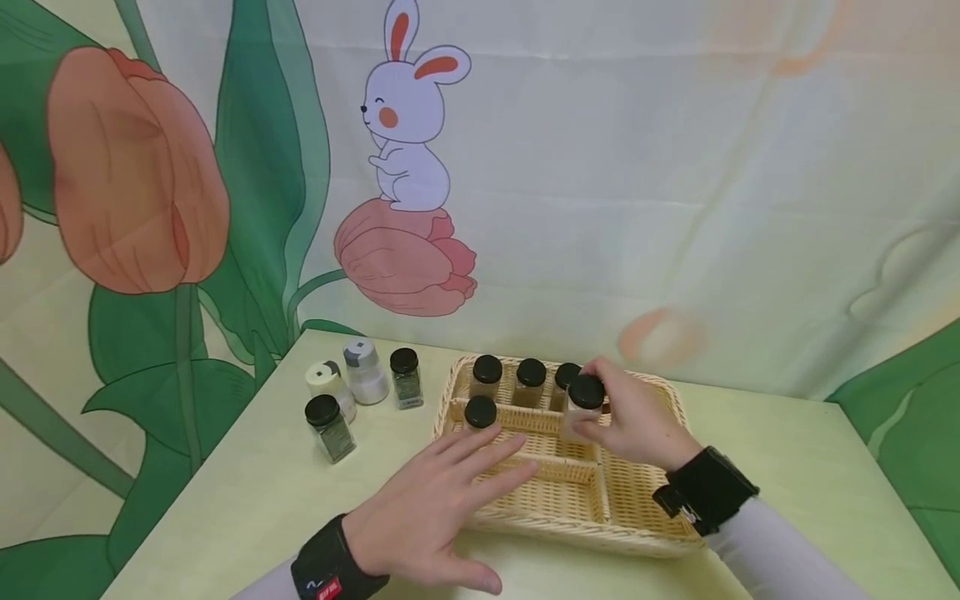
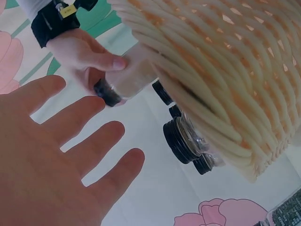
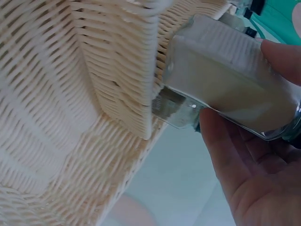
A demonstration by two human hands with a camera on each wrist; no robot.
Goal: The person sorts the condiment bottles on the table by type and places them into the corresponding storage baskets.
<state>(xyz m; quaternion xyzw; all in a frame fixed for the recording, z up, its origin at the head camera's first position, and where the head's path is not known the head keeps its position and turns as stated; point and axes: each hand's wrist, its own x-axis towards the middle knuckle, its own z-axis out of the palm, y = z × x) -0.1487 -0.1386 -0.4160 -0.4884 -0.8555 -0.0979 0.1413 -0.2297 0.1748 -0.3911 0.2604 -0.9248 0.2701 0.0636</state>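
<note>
My right hand [image 1: 637,423] grips a square glass spice jar [image 1: 579,419] with a black lid, between thumb and fingers, at the right end of the basket's middle section. Pale powder partly fills this jar [image 3: 225,75] in the right wrist view. The wicker basket [image 1: 577,535] is split by woven dividers. Over its front left part my left hand [image 1: 431,510] spreads its fingers, holding nothing. Close beyond those fingertips stands another black-lidded jar [image 1: 481,412], its lower part hidden. Three more jars, including one in the middle [image 1: 530,382], line the back section.
Left of the basket stand two black-lidded jars of green herbs, one at the back [image 1: 406,379] and one nearer [image 1: 330,428]. Beside them are a white shaker [image 1: 365,371] and a cream-topped shaker [image 1: 330,387]. A printed cloth [image 1: 570,183] hangs behind the table.
</note>
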